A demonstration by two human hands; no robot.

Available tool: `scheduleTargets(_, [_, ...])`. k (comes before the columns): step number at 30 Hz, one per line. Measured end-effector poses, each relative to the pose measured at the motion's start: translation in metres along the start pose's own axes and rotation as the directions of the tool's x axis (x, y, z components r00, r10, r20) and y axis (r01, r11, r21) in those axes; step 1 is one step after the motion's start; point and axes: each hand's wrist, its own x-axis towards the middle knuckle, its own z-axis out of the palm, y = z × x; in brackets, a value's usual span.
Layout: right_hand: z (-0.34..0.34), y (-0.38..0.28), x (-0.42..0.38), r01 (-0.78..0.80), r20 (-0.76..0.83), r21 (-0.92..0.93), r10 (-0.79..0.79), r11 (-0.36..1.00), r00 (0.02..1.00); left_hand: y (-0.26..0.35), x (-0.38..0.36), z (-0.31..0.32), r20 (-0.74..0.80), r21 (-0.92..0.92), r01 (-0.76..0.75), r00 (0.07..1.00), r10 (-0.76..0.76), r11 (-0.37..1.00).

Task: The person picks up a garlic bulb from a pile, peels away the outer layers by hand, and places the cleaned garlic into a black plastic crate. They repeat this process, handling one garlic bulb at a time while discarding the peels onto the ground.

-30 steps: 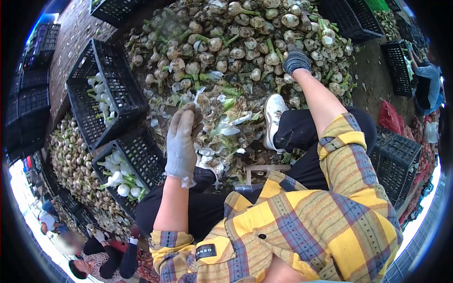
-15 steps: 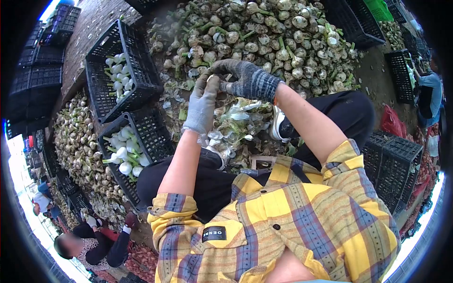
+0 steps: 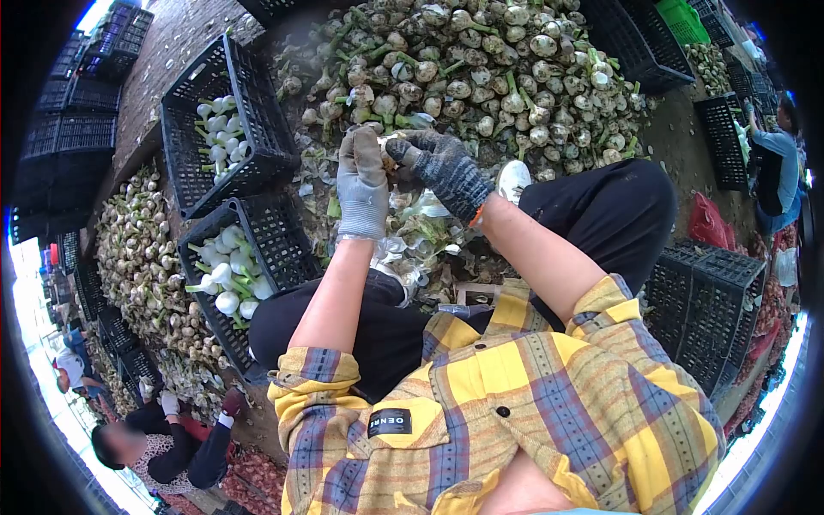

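Note:
My left hand (image 3: 364, 184), in a light grey glove with a dirt-stained palm, has its fingers closed around a garlic bulb (image 3: 392, 140). Only a pale sliver of the bulb shows. My right hand (image 3: 439, 167), gloved in dark grey knit, presses its bent fingers against the bulb's right side. Loose peeled skins (image 3: 421, 227) lie below both hands, between my feet. Just beyond them spreads a large heap of dirty garlic bulbs (image 3: 515, 86) with cut green stems.
Left of my hands stand two black crates (image 3: 276, 142) (image 3: 287, 249) holding clean white bulbs. More unpeeled garlic (image 3: 150, 266) lies behind them. A stacked black crate (image 3: 704, 300) is at my right. One person (image 3: 176, 446) sits lower left; another (image 3: 777, 163) works at far right.
My right hand has turned and swung lower, its wrist moving down and left. My left hand has tilted more upright. The bulb stays between them. My right knee and shoe have shifted.

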Motion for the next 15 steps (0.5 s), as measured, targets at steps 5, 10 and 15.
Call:
scheduleTargets(5, [-0.003, 0.004, 0.002, 0.103, 0.049, -0.073, -0.100, 0.992, 0.994, -0.001, -0.003, -0.002, -0.042, 0.142, -0.078, 0.996, 0.085, 0.987])
scheduleTargets(10, [-0.005, 0.005, 0.003, 0.112, 0.033, -0.180, -0.108, 0.977, 0.994, 0.000, -0.005, -0.001, -0.047, 0.082, -0.030, 0.998, 0.034, 0.996])
scheduleTargets(15, [-0.009, 0.013, 0.007, 0.160, 0.004, -0.343, -0.169, 0.926, 0.986, -0.002, 0.001, -0.001, -0.020, -0.075, 0.070, 0.997, -0.071, 0.995])
